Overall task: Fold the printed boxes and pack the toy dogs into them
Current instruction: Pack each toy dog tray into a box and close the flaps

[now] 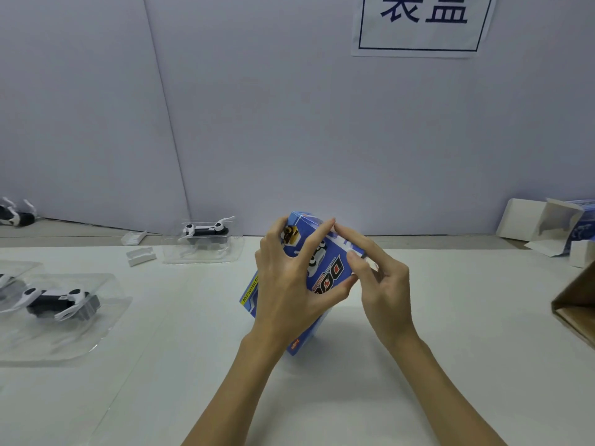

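Note:
A blue printed box [325, 268] stands tilted on the white table [322, 397], one lower corner down. My left hand [289, 284] grips it from the left, fingers curled over its printed face. My right hand [380, 281] holds its right side, with the forefinger laid along the top edge and the thumb on the face. A black and white toy dog [206, 231] sits in a clear plastic tray at the back. Another toy dog [58, 302] lies in a clear tray at the left.
Two small white plastic pieces [140, 247] lie near the back tray. A third toy dog [16, 215] shows at the far left edge. Opened boxes with white flaps [547, 230] stand at the back right. A brown carton [576, 304] juts in at the right edge.

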`<state>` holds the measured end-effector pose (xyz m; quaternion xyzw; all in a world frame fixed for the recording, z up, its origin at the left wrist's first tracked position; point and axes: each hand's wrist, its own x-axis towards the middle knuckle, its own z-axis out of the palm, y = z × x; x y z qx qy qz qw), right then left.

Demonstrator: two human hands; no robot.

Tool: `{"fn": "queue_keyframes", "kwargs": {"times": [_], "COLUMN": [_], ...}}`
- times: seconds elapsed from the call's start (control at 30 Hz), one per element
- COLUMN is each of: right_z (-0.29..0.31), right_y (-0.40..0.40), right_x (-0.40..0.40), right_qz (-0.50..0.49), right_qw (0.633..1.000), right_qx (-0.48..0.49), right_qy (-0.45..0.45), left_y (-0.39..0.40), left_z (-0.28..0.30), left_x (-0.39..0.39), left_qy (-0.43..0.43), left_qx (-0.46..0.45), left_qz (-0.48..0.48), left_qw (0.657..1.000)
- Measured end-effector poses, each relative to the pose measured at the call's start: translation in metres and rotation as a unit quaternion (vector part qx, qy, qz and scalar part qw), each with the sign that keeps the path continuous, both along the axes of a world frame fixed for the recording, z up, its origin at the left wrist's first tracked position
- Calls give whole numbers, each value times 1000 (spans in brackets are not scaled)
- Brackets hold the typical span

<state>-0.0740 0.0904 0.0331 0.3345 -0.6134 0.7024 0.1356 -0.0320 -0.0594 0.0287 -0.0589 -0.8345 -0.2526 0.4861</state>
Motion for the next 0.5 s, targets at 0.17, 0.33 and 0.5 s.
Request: {"fn": "queue_keyframes", "kwargs": {"times": [0.17,0.33,0.5], "right_z": [7,8,0], "right_y": [4,7,-4], "right_x": [-5,-8,3], "right_qz": [55,89,-7], "right_qw": [989,982,999], "right_qx": [-64,-86,15], "right_qy": [-118,-143,29], "left_y": [9,13,2], "left_z": [1,0,-1], "left_x": [-2,-4,-4], "left_qy": [-1,9,15], "left_qx": [-3,-4,28], "left_qz": [25,26,10], "left_qw": [1000,1000,999]}}
